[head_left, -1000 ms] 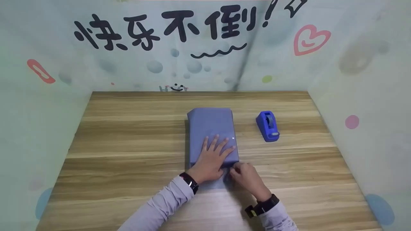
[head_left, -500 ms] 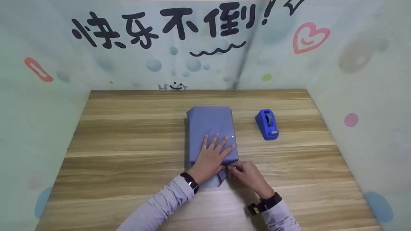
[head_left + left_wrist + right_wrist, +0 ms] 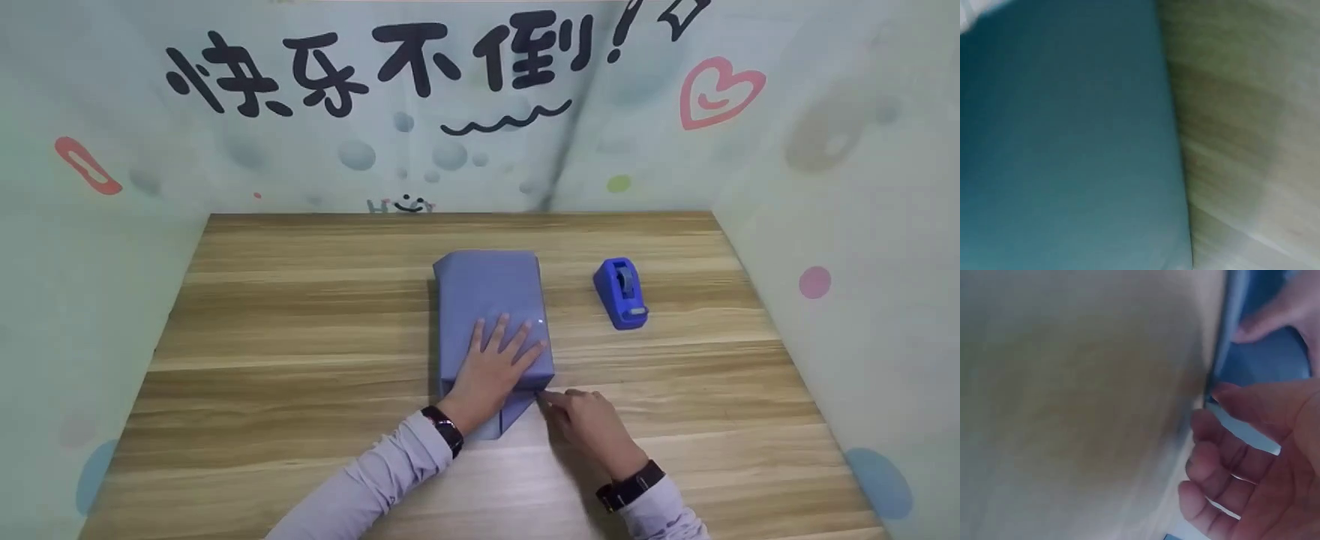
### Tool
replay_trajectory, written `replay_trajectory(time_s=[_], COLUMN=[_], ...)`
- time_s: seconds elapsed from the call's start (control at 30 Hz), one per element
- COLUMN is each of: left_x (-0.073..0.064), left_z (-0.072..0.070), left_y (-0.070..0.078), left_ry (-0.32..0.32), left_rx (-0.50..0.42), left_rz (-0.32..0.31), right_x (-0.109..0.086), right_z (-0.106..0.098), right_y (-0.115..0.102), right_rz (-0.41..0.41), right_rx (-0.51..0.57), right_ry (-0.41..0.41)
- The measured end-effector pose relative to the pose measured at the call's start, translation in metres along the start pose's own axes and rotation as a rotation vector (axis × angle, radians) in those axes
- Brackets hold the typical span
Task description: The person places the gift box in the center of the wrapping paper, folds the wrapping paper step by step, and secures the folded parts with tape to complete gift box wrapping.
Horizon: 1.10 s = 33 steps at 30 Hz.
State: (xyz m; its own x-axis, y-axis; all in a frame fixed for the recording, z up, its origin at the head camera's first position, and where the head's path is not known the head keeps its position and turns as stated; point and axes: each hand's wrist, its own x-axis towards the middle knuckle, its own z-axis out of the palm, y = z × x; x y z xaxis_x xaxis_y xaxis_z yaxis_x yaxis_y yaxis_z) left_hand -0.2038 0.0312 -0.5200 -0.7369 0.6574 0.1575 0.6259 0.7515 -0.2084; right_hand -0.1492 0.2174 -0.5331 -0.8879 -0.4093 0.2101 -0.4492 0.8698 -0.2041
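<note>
A box-shaped package wrapped in blue-grey paper (image 3: 491,281) lies lengthwise on the table. My left hand (image 3: 491,371) rests on its top near the close end, fingers spread and straight. At that end the wrapping paper (image 3: 516,409) sticks out toward me, its right side folded inward on a slant. The right hand (image 3: 596,431) is at the outer corner of this fold. In the right wrist view, thumb and forefinger tips (image 3: 1223,395) pinch the paper's edge while the other fingers curl loosely. The left wrist view shows mostly the package's smooth blue surface (image 3: 1072,140).
A blue tape dispenser (image 3: 621,294) stands to the right of the package. The wood-grain table (image 3: 300,315) is bordered at the back and sides by pale printed walls (image 3: 300,165).
The right side of the protruding paper has been folded inward into a slanted edge. My right hand moved in to the left, then back out to the fold's corner. The left hand stays put.
</note>
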Motion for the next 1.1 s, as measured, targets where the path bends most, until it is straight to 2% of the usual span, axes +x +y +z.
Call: replay_trajectory(time_s=[0.13, 0.23, 0.4, 0.73, 0.9, 1.0, 1.1], left_x=[-0.001, -0.001, 0.001, 0.002, 0.001, 0.001, 0.002], left_z=[0.0, 0.001, 0.001, 0.001, 0.001, 0.0, 0.001], left_y=[-0.002, -0.002, -0.001, 0.003, 0.003, 0.003, 0.002], left_ry=[-0.025, -0.021, -0.004, -0.03, -0.015, -0.003, -0.004], left_rx=[-0.032, -0.047, -0.026, 0.006, -0.002, -0.01, -0.01], left_rz=[-0.012, -0.026, -0.03, -0.017, -0.011, -0.012, -0.016], right_x=[0.0, 0.001, 0.007, 0.008, 0.005, 0.005, 0.007], right_z=[0.001, 0.0, 0.0, -0.003, -0.005, -0.005, -0.005], right_y=[-0.003, -0.004, -0.002, 0.026, 0.028, 0.024, 0.017], right_rz=[-0.112, -0.139, -0.143, -0.069, -0.042, -0.014, -0.034], right_rx=[-0.18, -0.243, -0.193, -0.04, 0.025, 0.018, -0.041], right_ry=[0.027, 0.008, -0.005, -0.067, -0.093, -0.071, -0.037])
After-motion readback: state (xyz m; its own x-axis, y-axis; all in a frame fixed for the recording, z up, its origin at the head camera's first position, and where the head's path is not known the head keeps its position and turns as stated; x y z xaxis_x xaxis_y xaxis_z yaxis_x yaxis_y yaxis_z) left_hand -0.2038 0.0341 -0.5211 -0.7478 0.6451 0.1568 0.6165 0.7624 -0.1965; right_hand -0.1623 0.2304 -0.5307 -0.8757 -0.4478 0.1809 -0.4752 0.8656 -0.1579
